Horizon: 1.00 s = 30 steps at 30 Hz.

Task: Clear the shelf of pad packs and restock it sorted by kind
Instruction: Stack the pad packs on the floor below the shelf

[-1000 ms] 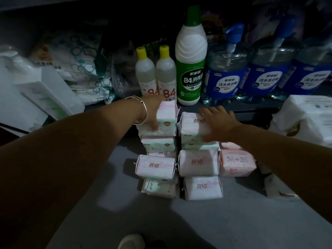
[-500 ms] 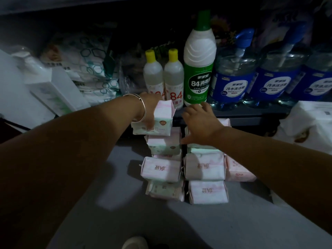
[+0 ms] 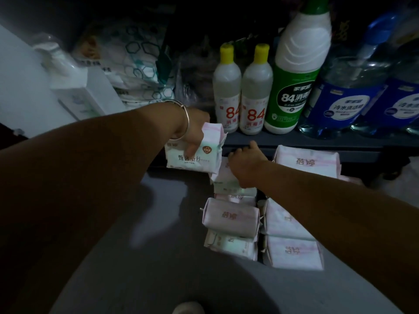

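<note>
Left hand [image 3: 192, 132] grips a pad pack [image 3: 193, 152]; right hand [image 3: 246, 164] seemingly grips another.

Two small yellow-capped bottles [image 3: 227, 91] marked 84 stand side by side, with one tall green-labelled bottle [image 3: 294, 82] beside them and at least two blue-labelled pump bottles [image 3: 347, 103] to its right. Four pink pad packs [image 3: 306, 160] show plainly, plus three pale green-and-white packs [image 3: 192, 155], one of them lifted. More packs lie half hidden underneath, too covered to count.
</note>
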Motion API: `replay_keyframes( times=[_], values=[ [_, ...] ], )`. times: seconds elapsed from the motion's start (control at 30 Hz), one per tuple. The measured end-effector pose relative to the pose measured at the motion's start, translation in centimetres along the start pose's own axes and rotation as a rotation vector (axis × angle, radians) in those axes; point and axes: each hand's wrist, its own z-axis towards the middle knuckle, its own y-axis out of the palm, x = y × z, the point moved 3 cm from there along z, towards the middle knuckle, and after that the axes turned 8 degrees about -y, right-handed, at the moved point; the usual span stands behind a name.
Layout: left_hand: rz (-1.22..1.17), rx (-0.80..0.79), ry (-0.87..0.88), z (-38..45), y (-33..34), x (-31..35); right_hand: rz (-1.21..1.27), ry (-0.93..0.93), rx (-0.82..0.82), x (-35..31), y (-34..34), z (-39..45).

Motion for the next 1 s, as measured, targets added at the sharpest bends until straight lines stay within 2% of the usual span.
replay_keyframes(
  times=[0.1, 0.2, 0.27, 0.4, 0.5, 0.77, 0.87, 1.0],
  values=[
    [-0.015, -0.032, -0.013, 0.2, 0.0, -0.5, 0.108, -0.066, -0.082, 0.7, -1.2, 0.0],
    [-0.028, -0.051, -0.010, 0.1, -0.5, -0.7, 0.372, -0.069, -0.201, 2.2, -2.2, 0.0],
    [-0.038, -0.063, 0.003, 0.0, -0.8, -0.5, 0.399, -0.054, -0.229, 2.8, -2.3, 0.0],
    [-0.062, -0.074, 0.033, 0.1, -0.8, 0.4, 0.181, 0.025, -0.006, 3.2, -3.0, -0.4],
    [-0.077, -0.073, 0.067, 0.4, -0.3, 1.5, 0.083, 0.103, 0.060, 3.9, -3.5, -1.3],
    [-0.058, -0.027, 0.182, 1.3, 0.4, 5.9, 0.349, 0.314, 0.181, 8.1, -2.9, -3.7],
    [0.001, 0.044, 0.236, 1.5, 1.0, 7.8, 0.402, 0.351, 0.189, 9.2, -2.5, -5.1],
    [0.006, 0.047, 0.237, 1.6, 1.9, 8.5, 0.416, 0.360, 0.202, 9.7, -1.8, -6.6]
  ],
)
